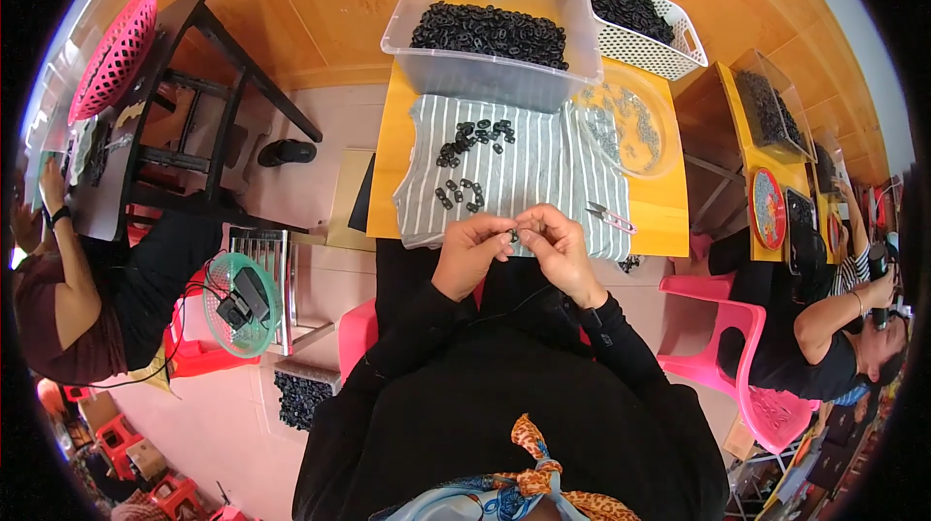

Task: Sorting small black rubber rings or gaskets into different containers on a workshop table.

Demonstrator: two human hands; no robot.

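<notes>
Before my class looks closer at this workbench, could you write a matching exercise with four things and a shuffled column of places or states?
Things
1. Striped cloth
2. Pink-handled tool
3. Small dark piece
4. White basket

Places or states
A. Between the fingers of the left hand and right hand
B. Beside the large clear bin, holding black pieces
C. Spread over the yellow table
D. Lying to the right of both hands

Right pairs: 1-C, 2-D, 3-A, 4-B
</notes>
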